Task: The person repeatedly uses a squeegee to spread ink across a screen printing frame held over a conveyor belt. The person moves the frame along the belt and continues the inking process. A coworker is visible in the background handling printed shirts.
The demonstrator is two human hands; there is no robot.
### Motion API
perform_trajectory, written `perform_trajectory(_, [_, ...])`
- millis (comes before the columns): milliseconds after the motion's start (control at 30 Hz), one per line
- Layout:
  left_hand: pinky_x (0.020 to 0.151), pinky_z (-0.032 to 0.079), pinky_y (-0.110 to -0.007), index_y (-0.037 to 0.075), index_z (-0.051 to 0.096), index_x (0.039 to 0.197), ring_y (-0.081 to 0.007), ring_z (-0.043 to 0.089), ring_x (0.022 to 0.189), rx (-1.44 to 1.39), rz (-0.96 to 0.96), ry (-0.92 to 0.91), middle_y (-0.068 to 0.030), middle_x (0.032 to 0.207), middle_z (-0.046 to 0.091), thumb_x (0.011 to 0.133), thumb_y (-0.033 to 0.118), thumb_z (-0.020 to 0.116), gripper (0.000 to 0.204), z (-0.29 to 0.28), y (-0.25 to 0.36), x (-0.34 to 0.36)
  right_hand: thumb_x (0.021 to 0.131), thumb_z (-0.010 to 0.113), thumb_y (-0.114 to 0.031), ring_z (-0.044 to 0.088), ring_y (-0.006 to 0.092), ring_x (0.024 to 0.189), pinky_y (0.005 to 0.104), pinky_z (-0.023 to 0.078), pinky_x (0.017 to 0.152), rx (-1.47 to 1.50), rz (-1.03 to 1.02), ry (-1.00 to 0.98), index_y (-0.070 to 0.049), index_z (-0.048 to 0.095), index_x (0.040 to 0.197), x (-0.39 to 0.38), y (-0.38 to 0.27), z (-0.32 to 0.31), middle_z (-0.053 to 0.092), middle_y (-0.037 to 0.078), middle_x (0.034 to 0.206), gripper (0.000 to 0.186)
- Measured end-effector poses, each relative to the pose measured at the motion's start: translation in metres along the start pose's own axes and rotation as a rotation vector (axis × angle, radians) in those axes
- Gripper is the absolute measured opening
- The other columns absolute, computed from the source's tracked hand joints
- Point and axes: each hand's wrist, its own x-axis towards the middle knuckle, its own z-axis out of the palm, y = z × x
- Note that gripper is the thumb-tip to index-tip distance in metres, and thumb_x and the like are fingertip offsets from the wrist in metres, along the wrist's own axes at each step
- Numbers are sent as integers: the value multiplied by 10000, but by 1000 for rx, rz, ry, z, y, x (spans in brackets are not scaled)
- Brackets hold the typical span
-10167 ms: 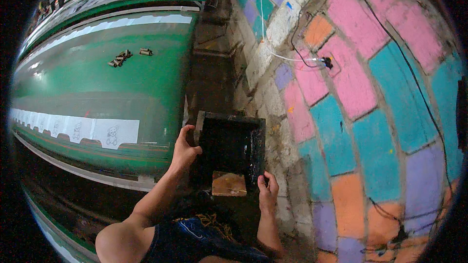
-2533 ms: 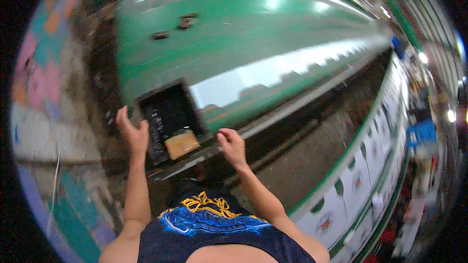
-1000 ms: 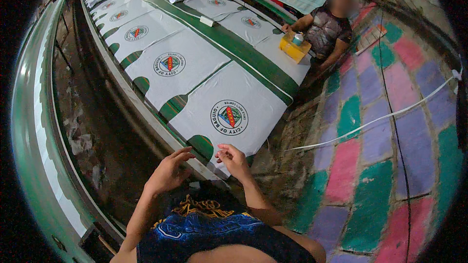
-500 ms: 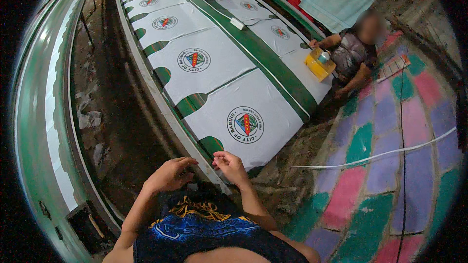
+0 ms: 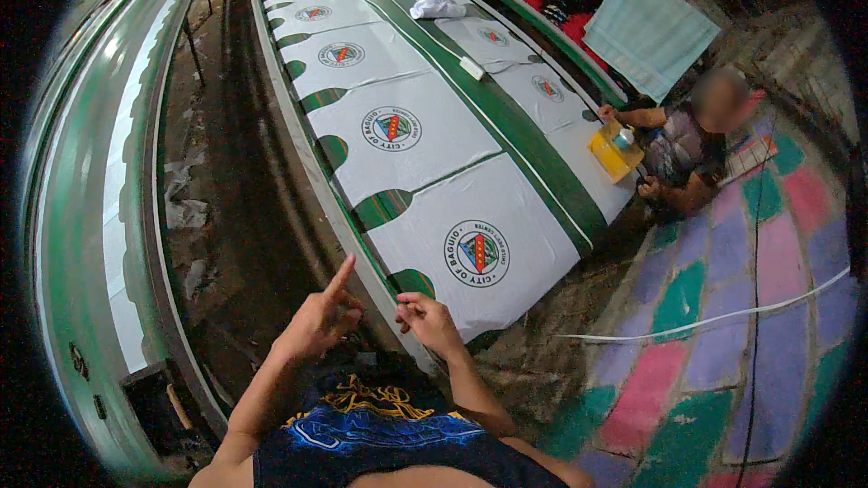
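Note:
My left hand (image 5: 321, 318) is held above the near left corner of a long green printing table, index finger stretched out toward the table edge and the other fingers loosely curled. Nothing is in it. Close by on its right, my right hand (image 5: 427, 321) has its fingers curled in at the table's near edge, and I see nothing in them. Just past it lies the nearest white shirt panel (image 5: 416, 226), flat, with a round multicoloured emblem (image 5: 476, 253) printed on it. Several more such printed panels, like the second one (image 5: 362, 140), run up the table in rows.
A person (image 5: 692, 140) crouches at the table's right side, beside a yellow container (image 5: 617, 155) with a bottle in it. A crumpled white cloth (image 5: 438, 7) and a white power strip (image 5: 472, 69) lie along the middle. Another long green table (image 5: 81, 217) stands left. Cables cross the painted floor (image 5: 714, 307).
My left index finger has straightened out and points forward, while the hand has risen slightly. My right hand has curled in more. The view has shifted, so the table appears farther right and lower.

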Motion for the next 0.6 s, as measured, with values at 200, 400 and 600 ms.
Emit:
perform_trajectory(200, [770, 524, -299, 116, 301, 1578, -136, 651, 762, -113, 353, 340, -131, 922, 736, 896, -40, 634, 775, -41, 41, 24, 1015, 597, -213, 659, 130, 712, 299, 548, 667, -38, 98, 32, 45, 612, 1242, -8, -19, -8, 710, 124, 905, 344])
perform_trajectory(400, [755, 516, -267, 37, 666, 1267, -116, 663, 836, -134, 370, 206, -95, 944, 747, 934, -49, 585, 354, -42, 48, 11, 992, 632, -268, 680, 139, 688, 305, 547, 657, -3, 61, 47, 17, 607, 1247, -9, -11, -11, 719, 119, 860, 383])
perform_trajectory(600, [887, 505, -273, -17, 688, 1193, -140, 675, 1023, -278, 90, 107, -94, 1052, 735, 906, -31, 626, 295, -27, 20, -10, 993, 643, -248, 653, 126, 635, 290, 537, 604, -18, 60, 76, 11, 634, 1218, -14, -8, -16, 717, 107, 846, 343])
